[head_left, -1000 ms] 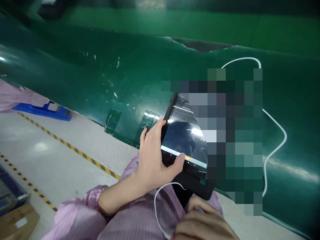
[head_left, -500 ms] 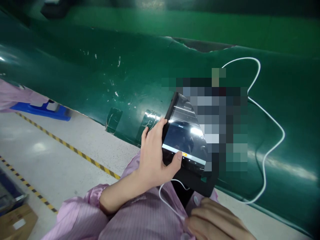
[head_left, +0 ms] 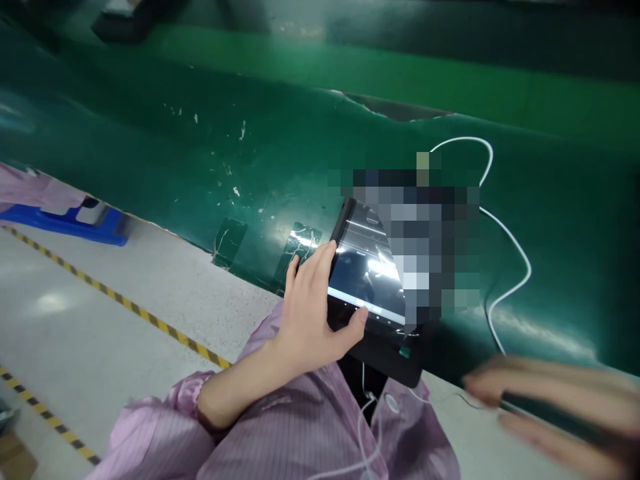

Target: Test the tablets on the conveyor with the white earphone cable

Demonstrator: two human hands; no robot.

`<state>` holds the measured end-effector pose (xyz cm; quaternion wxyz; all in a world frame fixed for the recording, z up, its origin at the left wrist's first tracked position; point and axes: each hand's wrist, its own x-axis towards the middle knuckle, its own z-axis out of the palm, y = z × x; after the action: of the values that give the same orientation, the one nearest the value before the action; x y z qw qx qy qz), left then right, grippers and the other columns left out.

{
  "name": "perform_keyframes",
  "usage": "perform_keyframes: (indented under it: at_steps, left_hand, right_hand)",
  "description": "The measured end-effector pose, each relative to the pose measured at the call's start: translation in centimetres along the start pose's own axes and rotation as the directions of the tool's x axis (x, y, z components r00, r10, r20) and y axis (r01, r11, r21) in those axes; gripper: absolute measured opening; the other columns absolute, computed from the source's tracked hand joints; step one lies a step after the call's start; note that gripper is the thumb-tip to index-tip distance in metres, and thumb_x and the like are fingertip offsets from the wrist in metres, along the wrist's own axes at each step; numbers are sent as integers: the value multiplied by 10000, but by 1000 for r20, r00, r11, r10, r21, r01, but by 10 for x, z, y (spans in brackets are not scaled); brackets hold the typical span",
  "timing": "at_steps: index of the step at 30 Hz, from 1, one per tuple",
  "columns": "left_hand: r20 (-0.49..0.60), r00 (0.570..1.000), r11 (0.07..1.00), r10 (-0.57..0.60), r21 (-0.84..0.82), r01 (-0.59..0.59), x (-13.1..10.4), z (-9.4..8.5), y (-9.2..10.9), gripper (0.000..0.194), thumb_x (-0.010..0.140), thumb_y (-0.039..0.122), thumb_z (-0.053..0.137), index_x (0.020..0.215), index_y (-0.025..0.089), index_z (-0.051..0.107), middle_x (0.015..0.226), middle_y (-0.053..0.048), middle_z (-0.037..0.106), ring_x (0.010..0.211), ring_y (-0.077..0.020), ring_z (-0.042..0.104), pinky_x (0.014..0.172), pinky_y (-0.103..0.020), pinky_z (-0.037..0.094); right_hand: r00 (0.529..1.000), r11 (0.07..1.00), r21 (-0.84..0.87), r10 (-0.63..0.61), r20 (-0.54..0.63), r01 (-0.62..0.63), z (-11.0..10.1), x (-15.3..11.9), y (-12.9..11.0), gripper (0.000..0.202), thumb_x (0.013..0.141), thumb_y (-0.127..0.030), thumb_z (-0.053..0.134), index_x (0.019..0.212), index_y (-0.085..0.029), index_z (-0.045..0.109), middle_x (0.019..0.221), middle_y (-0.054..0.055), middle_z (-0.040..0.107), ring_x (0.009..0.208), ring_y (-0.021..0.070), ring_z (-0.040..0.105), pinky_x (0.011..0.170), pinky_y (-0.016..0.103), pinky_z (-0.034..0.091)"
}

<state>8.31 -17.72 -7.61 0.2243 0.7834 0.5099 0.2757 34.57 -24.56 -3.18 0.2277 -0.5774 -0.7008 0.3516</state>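
Observation:
A black tablet (head_left: 367, 267) with its screen lit lies tilted at the near edge of the green-topped table (head_left: 150, 160). My left hand (head_left: 310, 323) grips its left side, fingers along the edge and thumb on the lower screen. A pixelated patch hides the tablet's right part. My right hand (head_left: 560, 387) is at the lower right, apart from the tablet and smeared by motion; whether it holds anything is unclear. A white cable (head_left: 529, 267) curves over the table toward this hand. Another white cord (head_left: 361, 430) hangs by my pink striped smock.
Torn covering (head_left: 400, 110) shows along the table's back strip. A dark object (head_left: 125, 23) sits at the far left. Beyond the table's left edge are a blue plastic item (head_left: 95, 227), a pink sleeve (head_left: 40, 187), striped floor tape (head_left: 130, 307) and part of a cardboard box (head_left: 15, 459).
My right hand has moved right from in front of my smock, where the white cord ran to its fingers. The cord now hangs lower. My left hand stays on the tablet.

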Motion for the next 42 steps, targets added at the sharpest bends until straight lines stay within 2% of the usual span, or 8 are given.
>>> perform_keyframes:
  at_steps: [4,8,11,15,22,31,37,42]
  left_hand:
    - [59,998,1000,-10,-9,10,-1,-4,0,823,879,454,573,1533,223,130,1504,-184,449,1405,-356,425,1161,-627,243]
    - [159,987,999,-34,-12,36,-2,-9,-2,1079,784,525,720,1553,254,15,1550,-186,398,1419,-380,406,1159,-649,253]
    - [181,983,1000,-24,-9,26,-2,-9,-5,1278,675,589,807,1559,249,-51,1555,-212,383,1402,-413,422,1139,-675,276]
    - [149,989,1000,17,7,-18,-1,-6,-8,1326,649,649,811,1561,255,-68,1533,-231,409,1377,-427,453,1111,-698,309]
    - [92,995,999,36,5,-36,-3,-3,-10,1311,627,717,789,1566,246,5,1501,-241,449,1343,-435,491,1087,-710,329]
    - [93,993,997,75,-33,-72,-4,-2,-11,1466,500,778,816,1574,251,-32,1531,-257,395,1377,-461,436,1108,-743,244]
    - [150,988,999,45,10,-47,-3,-5,-9,1495,491,758,835,1575,245,-58,1545,-254,377,1377,-471,427,1113,-742,240]
    - [151,988,1000,19,13,-21,-2,-6,-8,1449,520,744,834,1577,256,-28,1553,-231,382,1382,-451,428,1128,-715,249]
  right_hand:
    - [901,983,-4,169,-399,-186,-25,87,4,223,842,-507,601,812,-345,750,850,12,755,818,252,715,724,381,574]
    - [864,958,-8,256,-434,-288,-25,163,8,317,865,-424,532,872,-194,750,915,96,745,915,284,682,893,452,498]
    - [871,925,187,376,-316,-332,-26,189,6,353,959,-365,462,870,-137,716,965,130,732,912,230,660,909,383,477]
    - [895,878,317,419,-151,-357,-31,199,-1,252,947,-313,560,840,-143,712,1006,124,720,877,174,613,827,291,451]
    - [874,883,293,435,-217,-367,-26,207,8,190,806,-318,693,672,-184,682,734,33,667,670,158,551,611,279,393]
    - [886,856,301,459,-65,-421,-31,202,6,224,820,-336,674,647,-194,657,689,30,620,630,159,522,583,282,381]
    - [921,898,246,386,-49,-364,-35,202,9,455,668,-635,774,636,-190,681,652,45,631,615,163,524,548,279,366]
    - [929,919,184,364,-61,-348,-36,202,11,504,648,-698,753,616,-198,698,649,48,640,601,158,516,539,285,364]
